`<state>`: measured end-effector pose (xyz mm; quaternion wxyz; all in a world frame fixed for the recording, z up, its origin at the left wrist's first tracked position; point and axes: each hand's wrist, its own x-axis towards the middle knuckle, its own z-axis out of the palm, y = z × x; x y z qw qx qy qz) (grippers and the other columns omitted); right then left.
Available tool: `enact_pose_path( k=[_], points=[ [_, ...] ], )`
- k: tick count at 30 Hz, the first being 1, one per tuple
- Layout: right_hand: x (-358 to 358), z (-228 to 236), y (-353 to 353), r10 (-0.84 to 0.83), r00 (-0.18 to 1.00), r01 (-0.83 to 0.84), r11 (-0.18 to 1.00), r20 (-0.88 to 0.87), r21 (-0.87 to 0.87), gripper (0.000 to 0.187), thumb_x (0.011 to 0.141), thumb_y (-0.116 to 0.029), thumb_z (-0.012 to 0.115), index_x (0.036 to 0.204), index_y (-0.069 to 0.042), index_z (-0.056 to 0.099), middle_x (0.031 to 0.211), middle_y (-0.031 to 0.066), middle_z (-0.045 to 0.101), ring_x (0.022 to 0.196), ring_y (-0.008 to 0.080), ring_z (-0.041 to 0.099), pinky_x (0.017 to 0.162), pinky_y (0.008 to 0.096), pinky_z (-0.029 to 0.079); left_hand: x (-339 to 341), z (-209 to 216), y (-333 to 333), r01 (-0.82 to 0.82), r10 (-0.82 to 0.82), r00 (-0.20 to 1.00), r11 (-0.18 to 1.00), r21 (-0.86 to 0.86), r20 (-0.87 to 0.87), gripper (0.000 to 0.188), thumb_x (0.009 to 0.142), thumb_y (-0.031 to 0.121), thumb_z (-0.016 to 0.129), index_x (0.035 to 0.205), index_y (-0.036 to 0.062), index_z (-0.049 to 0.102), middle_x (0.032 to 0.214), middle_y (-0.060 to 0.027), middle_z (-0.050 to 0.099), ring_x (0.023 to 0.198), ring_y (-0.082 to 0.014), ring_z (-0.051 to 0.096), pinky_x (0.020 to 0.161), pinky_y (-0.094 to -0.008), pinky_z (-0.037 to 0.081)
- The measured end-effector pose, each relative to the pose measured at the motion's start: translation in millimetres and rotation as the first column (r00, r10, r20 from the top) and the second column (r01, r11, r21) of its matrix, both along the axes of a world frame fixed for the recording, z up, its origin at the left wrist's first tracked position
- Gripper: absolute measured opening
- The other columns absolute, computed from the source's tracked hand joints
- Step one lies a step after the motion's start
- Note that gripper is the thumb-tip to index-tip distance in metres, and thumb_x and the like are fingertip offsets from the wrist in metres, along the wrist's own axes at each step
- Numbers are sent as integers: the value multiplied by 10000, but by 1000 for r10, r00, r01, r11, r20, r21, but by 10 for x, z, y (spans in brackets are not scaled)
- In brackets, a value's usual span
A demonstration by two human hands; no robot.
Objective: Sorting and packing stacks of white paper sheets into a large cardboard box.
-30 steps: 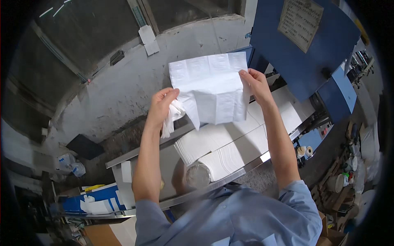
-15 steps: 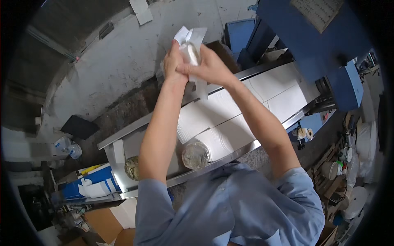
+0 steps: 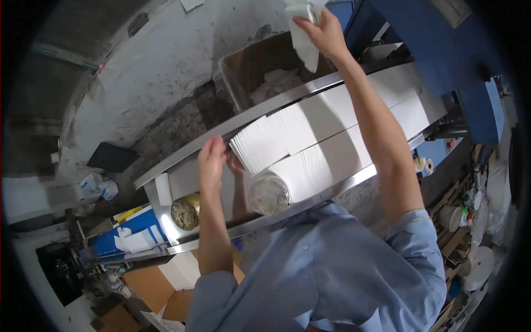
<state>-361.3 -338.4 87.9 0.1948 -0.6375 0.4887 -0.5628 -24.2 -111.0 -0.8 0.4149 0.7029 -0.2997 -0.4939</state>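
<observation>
My right hand (image 3: 326, 34) is raised at the far side, closed on a crumpled bundle of white paper (image 3: 303, 43) that hangs down over a carton. My left hand (image 3: 211, 166) is over the metal trough (image 3: 185, 171), its fingers loosely stretched with nothing in them. It is just left of the near end of two long rows of white folded paper sheets (image 3: 310, 122), standing on edge and packed together. A round, clear-wrapped object (image 3: 269, 195) rests against the front row's end. Another round object (image 3: 185, 212), darker and shiny, lies farther left, partly behind my left forearm.
Behind the trough's metal rim (image 3: 326, 83) stands an open carton (image 3: 235, 72) with white scraps inside. Blue machinery (image 3: 437, 50) borders the far right. Below left are a blue box with white paper pieces (image 3: 135, 238) and an open brown carton (image 3: 149, 288).
Both hands were together on the white paper. They have parted: the right carried the paper up and right, over the carton, while the left let go and came down toward the trough.
</observation>
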Motion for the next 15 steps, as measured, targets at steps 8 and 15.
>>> enact_pose_path(
  k=[8, 15],
  points=[
    [-130, -55, -219, -115, 963, 56, 970, -245, -237, 355, 933, -220, 779, 1186, -7, 649, 1006, 129, 751, 901, 192, 719, 794, 345, 551, -168, -162, 281, -9, 20, 994, 995, 103, -103, 606, 991, 451, 664, 1375, -7, 563, 1294, -142, 647, 1183, -259, 635, 975, -408, 518],
    [192, -224, -152, 3, 950, -85, 965, -313, -250, 345, 899, -184, 793, 1172, -48, 633, 1050, 201, 695, 958, 430, 658, 819, 416, 534, -152, -374, 157, 77, -32, 972, 980, 186, -234, 558, 960, 453, 712, 1313, 30, 627, 1175, -80, 702, 1023, -162, 664, 835, -305, 532]
  ],
)
